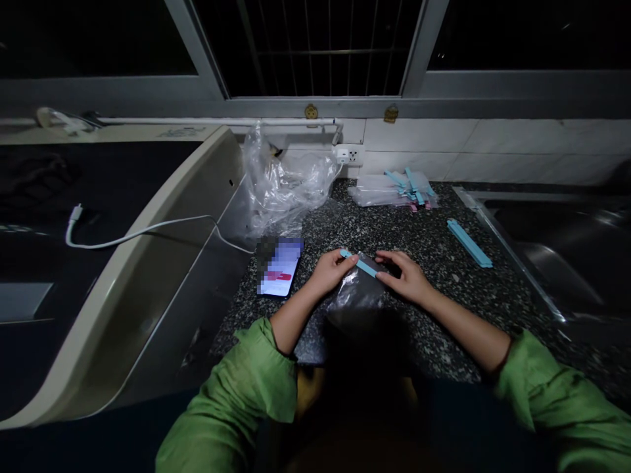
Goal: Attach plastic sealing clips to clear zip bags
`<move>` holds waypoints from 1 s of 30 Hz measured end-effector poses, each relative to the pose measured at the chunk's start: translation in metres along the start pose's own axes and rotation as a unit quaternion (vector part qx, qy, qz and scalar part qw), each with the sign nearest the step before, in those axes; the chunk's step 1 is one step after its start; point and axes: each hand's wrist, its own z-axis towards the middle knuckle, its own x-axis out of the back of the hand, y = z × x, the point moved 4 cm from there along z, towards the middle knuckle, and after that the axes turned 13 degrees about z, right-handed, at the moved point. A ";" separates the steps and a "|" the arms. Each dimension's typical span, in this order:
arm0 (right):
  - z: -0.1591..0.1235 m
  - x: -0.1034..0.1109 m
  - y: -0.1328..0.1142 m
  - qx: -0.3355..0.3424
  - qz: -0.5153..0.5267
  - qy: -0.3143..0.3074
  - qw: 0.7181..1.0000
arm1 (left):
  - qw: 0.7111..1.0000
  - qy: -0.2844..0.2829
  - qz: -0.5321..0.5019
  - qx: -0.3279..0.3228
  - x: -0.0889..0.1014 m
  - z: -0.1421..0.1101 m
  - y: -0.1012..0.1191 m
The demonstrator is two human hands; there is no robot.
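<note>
A light blue bag sealing clip [366, 266] lies slantwise across the upper part of a clear plastic bag [355, 295], above the dark speckled counter. My left hand [328, 271] pinches the clip near its left end, thumb on top. At the clip's right end is my right hand [407, 278], its thumb and fingers closed around the clip and the bag's edge. The lower part of the bag hangs toward me into shadow. More blue sealing clips [469, 243] lie side by side to the right of my right hand.
A lit phone [280, 268] rests left of my hands, by a white cable [197, 219]. Behind it is a crumpled clear plastic bag [290, 187]. Clear bags with blue and pink clips [411, 187] lie by the wall. A metal sink [557, 249] borders the right, a large appliance [148, 263] the left.
</note>
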 end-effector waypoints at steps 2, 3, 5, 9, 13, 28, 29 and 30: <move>0.001 -0.002 0.007 -0.044 0.041 -0.033 0.998 | 0.999 -0.012 0.017 -0.024 -0.001 0.000 0.001; 0.001 -0.004 0.009 -0.060 0.054 -0.049 0.996 | 0.999 -0.016 0.029 -0.035 -0.001 0.000 0.001; 0.000 -0.006 0.010 -0.075 0.066 -0.068 0.993 | 0.997 -0.012 0.060 -0.053 -0.001 0.001 0.000; 0.000 -0.005 0.008 -0.074 0.066 -0.060 0.993 | 0.985 0.045 0.142 -0.089 0.005 0.001 0.002; 0.000 -0.003 0.010 -0.066 0.051 -0.039 0.996 | 0.970 0.069 0.194 -0.128 0.009 0.001 0.006; 0.000 -0.001 0.013 -0.047 0.043 -0.031 0.997 | 0.962 0.087 0.225 -0.125 0.010 0.003 0.000; 0.000 -0.001 0.013 -0.048 0.043 -0.030 0.997 | 0.962 0.089 0.226 -0.124 0.010 0.002 0.000; 0.000 -0.001 0.013 -0.049 0.043 -0.028 0.997 | 0.962 0.092 0.227 -0.122 0.010 0.002 0.000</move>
